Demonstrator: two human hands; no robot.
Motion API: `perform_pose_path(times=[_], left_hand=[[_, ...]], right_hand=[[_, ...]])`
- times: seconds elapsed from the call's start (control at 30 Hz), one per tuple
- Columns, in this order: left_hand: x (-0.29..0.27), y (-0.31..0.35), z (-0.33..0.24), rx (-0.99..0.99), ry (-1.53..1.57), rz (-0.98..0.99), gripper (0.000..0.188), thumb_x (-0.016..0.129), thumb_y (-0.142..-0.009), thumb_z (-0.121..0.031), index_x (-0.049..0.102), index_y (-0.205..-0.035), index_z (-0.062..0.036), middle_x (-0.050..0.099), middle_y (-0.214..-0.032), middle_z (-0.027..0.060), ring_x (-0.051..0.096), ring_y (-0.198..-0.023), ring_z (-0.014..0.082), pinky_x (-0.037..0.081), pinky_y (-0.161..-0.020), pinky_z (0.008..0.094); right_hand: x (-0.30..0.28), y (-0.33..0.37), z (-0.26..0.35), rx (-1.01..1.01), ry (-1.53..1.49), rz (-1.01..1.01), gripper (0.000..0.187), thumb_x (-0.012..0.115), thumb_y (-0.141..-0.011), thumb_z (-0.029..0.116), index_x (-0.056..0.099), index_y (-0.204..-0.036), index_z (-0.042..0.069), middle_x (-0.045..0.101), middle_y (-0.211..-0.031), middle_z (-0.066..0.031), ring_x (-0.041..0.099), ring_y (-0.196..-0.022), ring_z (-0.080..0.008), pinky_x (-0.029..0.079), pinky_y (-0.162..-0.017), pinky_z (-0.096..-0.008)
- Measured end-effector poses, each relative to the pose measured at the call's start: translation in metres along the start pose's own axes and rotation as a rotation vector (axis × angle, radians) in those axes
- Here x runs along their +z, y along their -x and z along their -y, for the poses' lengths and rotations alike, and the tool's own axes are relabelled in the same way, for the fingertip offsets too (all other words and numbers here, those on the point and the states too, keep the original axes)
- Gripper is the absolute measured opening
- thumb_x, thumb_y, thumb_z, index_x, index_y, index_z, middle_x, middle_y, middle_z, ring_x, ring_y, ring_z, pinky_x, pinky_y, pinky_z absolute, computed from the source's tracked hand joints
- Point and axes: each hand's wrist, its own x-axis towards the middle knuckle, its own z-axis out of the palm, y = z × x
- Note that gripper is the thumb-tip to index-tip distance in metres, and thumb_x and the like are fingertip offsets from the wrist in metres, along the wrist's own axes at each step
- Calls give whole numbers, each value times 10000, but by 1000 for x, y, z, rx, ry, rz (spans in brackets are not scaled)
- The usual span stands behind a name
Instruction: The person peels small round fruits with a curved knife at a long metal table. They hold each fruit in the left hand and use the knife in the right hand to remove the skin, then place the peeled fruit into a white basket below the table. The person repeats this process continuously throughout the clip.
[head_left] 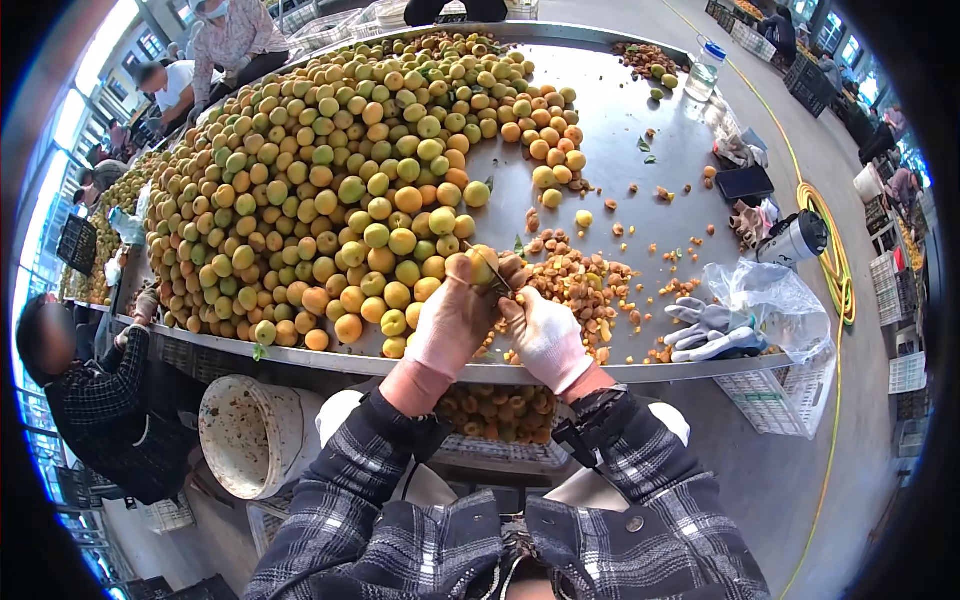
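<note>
At the table's near edge my two hands meet, both in pale gloves with stained fingertips. My left hand (452, 318) is closed round a yellow-green apricot (482, 266). My right hand (545, 330) pinches a small, thin dark knife (503, 284) against that fruit; its handle is mostly hidden by my fingers. To the left and beyond spreads a big heap of green-to-orange apricots (330, 190) on the metal table (610, 130). Just right of my hands lies a pile of brownish cut fruit pieces (580, 290).
Grey gloves (715, 330), a clear plastic bag (765, 300), a phone (745, 183), a cup (795, 238) and a bottle (706, 72) line the table's right side. Below stand a white bucket (240, 435) and a fruit-filled crate (497, 450). A co-worker (110, 400) sits at left.
</note>
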Motion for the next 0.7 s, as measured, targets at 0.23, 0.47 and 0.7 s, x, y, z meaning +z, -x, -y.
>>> perform_pose_path(times=[0.23,0.47,0.7], left_hand=[[17,6,-17,294,-956,-135,601,636,-937,-203,358,-1420,24,571,-1238,119,542,-1123,158,435,-984,287],[25,10,-10,396,-774,-137,800,681,-903,-290,223,-1477,28,544,-1298,140,543,-1127,173,435,-987,305],[-4,4,0,261,-508,-195,485,591,-970,-309,480,-1296,33,596,-1209,131,597,-1058,190,474,-956,306]], right_hand=[[-7,-3,-8,-8,-3,128,418,488,-979,429,553,-946,18,629,-715,-234,631,-734,-442,502,-624,-498],[-7,-3,-1,-5,48,142,434,480,-978,447,557,-952,21,635,-730,-234,632,-748,-441,506,-639,-497],[5,0,-4,-30,119,109,369,500,-983,388,565,-955,25,626,-704,-220,627,-718,-427,492,-616,-484]])
